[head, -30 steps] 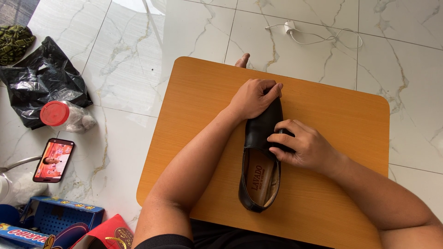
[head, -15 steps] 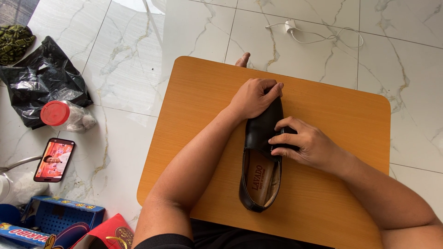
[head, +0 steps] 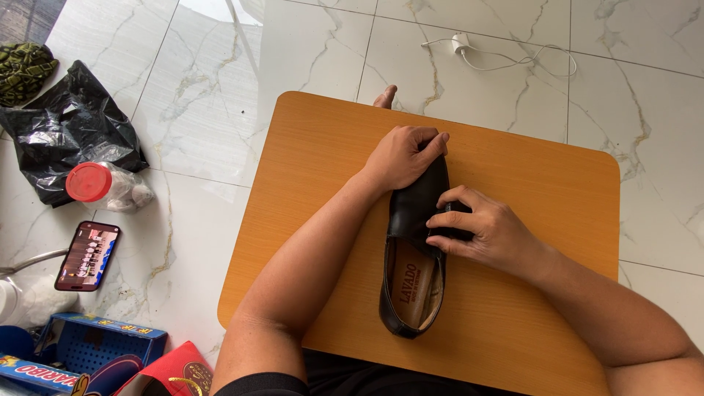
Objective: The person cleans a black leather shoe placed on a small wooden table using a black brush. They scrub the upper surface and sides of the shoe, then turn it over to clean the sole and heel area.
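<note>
1. A black slip-on shoe (head: 414, 253) lies near the middle of an orange wooden tabletop (head: 308, 169), its long axis running from the person outward, toe at the far end.
2. The left hand (head: 402, 155) cups the shoe's toe, fingers curled over it.
3. The right hand (head: 488, 231) pinches the shoe's upper at its right edge, nearer the opening.
4. The shoe is glossy black leather with a tan insole showing.

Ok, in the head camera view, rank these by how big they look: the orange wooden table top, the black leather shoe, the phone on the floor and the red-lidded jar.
1. Orange wooden table top, by far the largest.
2. Black leather shoe.
3. Red-lidded jar and phone: these look about alike, so no clear order between them.
</note>
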